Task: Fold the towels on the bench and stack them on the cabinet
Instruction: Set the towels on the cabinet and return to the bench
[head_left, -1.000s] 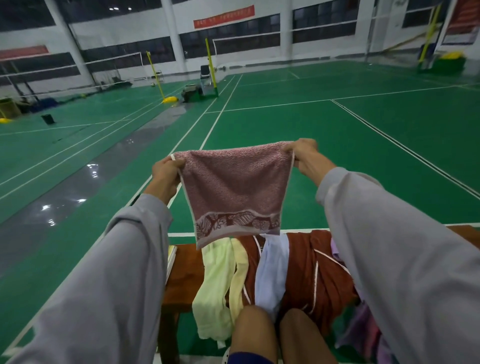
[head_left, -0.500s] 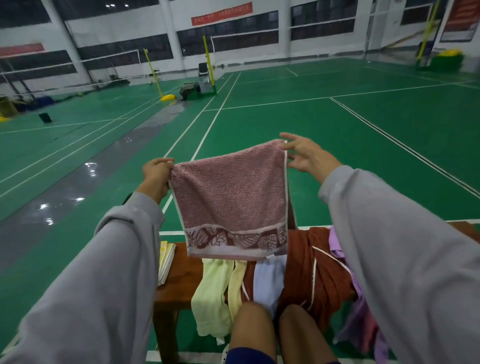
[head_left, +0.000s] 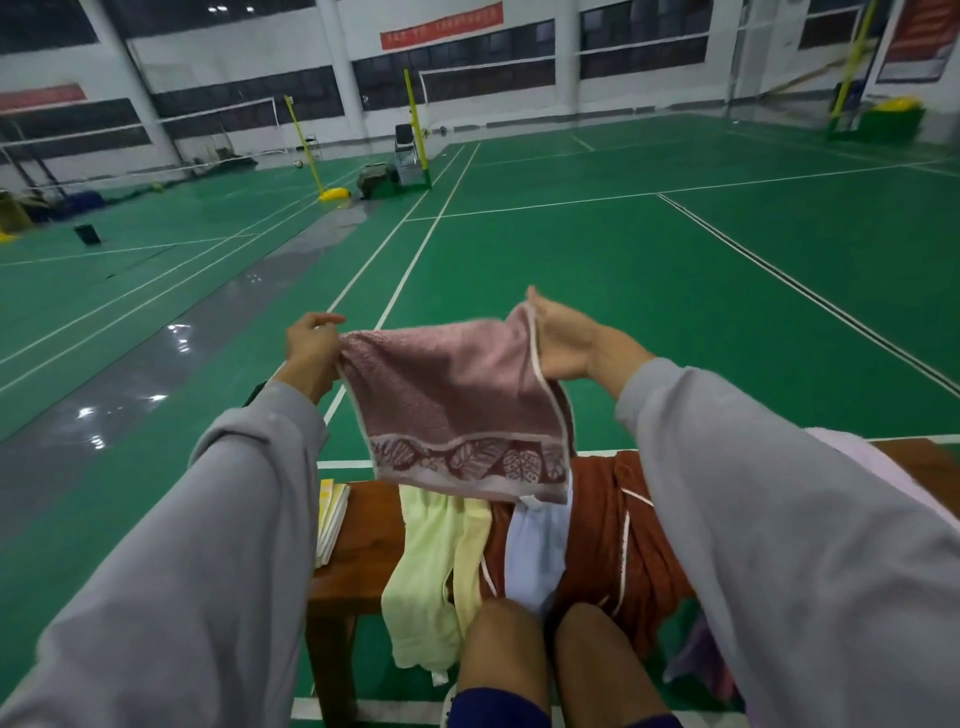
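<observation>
Pink towel (head_left: 457, 395) is up in the air in front of me, stretched between both hands, above the bench (head_left: 363, 525) and not touching it. Leaf-pattern border at the bottom edge, hanging free.

My left hand (head_left: 311, 353) pinches the top left corner, fingers curled round the cloth. My right hand (head_left: 571, 345) is at the top right corner, fingers nearly straight with the white-piped edge lying against them. Can't tell if the thumb pins it, so that grip is unclear.

Key relation: the top edge runs left to right between my hands, tilted, with the right corner higher and farther out and the left corner lower and nearer. The cloth drops straight down from that line. Likely next fold is corner to corner, one hand crossing to the other. The left has the sure hold, so I'd guess the right corner needs securing first or it slips.

Still on the bench, draped over the near edge: yellow towel (head_left: 426, 571), pale blue towel (head_left: 535, 551), rust-brown towel (head_left: 623, 519). They sit directly under the pink one, just beyond my knees (head_left: 504, 649). Cabinet not in view. Early in the task, I'd say.
</observation>
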